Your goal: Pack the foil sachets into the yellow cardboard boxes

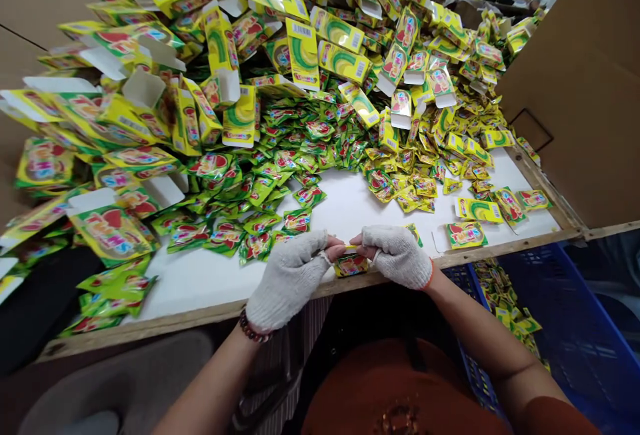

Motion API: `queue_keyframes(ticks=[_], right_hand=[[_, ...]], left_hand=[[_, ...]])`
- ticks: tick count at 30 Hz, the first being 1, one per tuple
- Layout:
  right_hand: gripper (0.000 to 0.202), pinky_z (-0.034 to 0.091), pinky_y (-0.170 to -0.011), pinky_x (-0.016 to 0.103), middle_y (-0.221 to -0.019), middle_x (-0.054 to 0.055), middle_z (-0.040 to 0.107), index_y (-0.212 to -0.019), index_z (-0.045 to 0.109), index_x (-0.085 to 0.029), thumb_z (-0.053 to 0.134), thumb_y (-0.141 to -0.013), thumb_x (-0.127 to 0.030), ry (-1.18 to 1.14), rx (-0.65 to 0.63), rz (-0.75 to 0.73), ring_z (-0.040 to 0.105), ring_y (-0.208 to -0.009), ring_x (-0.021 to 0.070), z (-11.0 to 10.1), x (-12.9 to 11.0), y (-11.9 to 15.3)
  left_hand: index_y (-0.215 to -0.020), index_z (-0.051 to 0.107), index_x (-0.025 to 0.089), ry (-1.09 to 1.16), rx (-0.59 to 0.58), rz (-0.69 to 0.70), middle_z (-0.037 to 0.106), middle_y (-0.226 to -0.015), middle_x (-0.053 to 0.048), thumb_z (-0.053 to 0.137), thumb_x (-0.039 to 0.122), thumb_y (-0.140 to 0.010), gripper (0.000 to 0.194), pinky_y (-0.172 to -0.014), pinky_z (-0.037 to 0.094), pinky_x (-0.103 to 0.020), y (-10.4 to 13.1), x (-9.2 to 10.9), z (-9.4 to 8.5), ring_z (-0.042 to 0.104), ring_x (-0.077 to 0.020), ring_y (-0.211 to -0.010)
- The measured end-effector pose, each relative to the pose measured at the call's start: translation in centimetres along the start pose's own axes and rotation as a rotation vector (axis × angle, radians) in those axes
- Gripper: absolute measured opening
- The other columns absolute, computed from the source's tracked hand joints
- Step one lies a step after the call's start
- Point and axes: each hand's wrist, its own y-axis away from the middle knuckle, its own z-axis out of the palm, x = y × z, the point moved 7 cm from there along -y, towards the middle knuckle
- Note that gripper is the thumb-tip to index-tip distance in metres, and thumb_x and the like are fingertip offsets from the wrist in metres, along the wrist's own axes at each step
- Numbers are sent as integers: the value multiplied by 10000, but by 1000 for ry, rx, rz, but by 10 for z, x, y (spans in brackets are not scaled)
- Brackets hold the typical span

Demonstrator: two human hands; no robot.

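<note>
At the table's front edge, a small yellow and green box (pixel 351 264) with a red print is held between my two hands. My left hand (pixel 290 275), in a white fingerless glove, pinches its left end. On its right end are the closed fingers of my right hand (pixel 399 255), gloved the same way. Green sachets (pixel 257 245) lie just beyond my left hand. Yellow sachets (pixel 413 195) are spread farther off on the right. Behind them rises a large heap of yellow boxes (pixel 303 52), many with open white flaps.
The white tabletop (pixel 340 202) has a wooden front rim (pixel 195 315). A few boxes (pixel 465 234) lie at the right. Below stands a blue crate (pixel 565 308) with packets. A cardboard sheet (pixel 575 102) stands at right, a grey chair (pixel 135 382) at lower left.
</note>
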Motion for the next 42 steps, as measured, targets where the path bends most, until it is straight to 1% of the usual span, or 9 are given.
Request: queue_keyframes(ticks=[4,8,16,19,24,30,32,37,42], right_hand=[[199,503,-735,255,-859,49,680,-999,696,-169,518,-910,-169,23,15,-80,629,-787,149,1,4,1],[287,522,-795,288,-979,91,677,-1141,652,-177,494,-903,-153,32,10,-184,642,-891,176,5,7,7],[182,514,-703,239,-849,45,695,-1023,703,-178,565,-925,-244,-2,48,-70,642,-767,138,1,-2,4],[170,515,-697,239,-841,39,694,-1019,710,-180,587,-913,-231,-30,53,-71,639,-759,138,0,1,2],[249,511,-711,249,-901,54,680,-1066,703,-197,555,-886,-107,-1,6,-200,634,-796,142,3,-2,5],[147,517,-719,234,-837,30,689,-981,720,-184,597,-902,-188,-91,-6,-104,647,-779,133,-1,-2,2],[156,517,-702,230,-827,23,688,-989,722,-189,598,-895,-180,-83,4,-96,644,-762,131,-1,-1,1],[395,526,-709,251,-928,61,690,-1135,669,-190,492,-821,-30,88,-56,-277,646,-819,148,2,-4,8],[438,549,-759,305,-1139,132,674,-1244,590,-181,564,-813,-103,312,-71,-446,655,-926,192,4,-8,21]], left_hand=[[-961,741,220,39,120,167,744,-908,-29,601,284,-892,169,-740,524,-255,12,-3,0,685,-167,-823],[-1066,719,222,31,196,303,726,-1066,-58,627,158,-865,230,-873,532,-269,27,-7,4,676,-162,-972],[-911,732,194,106,54,-47,737,-862,-28,625,350,-885,191,-691,527,-245,12,-14,2,675,-156,-780],[-935,732,203,71,10,-11,742,-908,-22,615,314,-895,165,-723,522,-239,8,-9,2,681,-151,-815],[-984,727,215,120,81,204,738,-991,-37,626,212,-885,142,-836,527,-249,16,-2,0,684,-151,-908],[-934,725,208,-27,-62,82,725,-838,-1,591,244,-909,141,-661,491,-208,8,3,1,657,-120,-739],[-933,730,213,-41,-91,115,726,-828,7,577,233,-915,156,-657,489,-200,4,8,0,657,-113,-727],[-1006,733,219,12,-11,304,739,-1003,-46,596,195,-898,176,-792,539,-202,13,13,-5,696,-141,-891],[-1136,687,221,-50,32,426,721,-1082,-89,601,114,-863,306,-844,560,-242,31,3,3,690,-169,-977]])
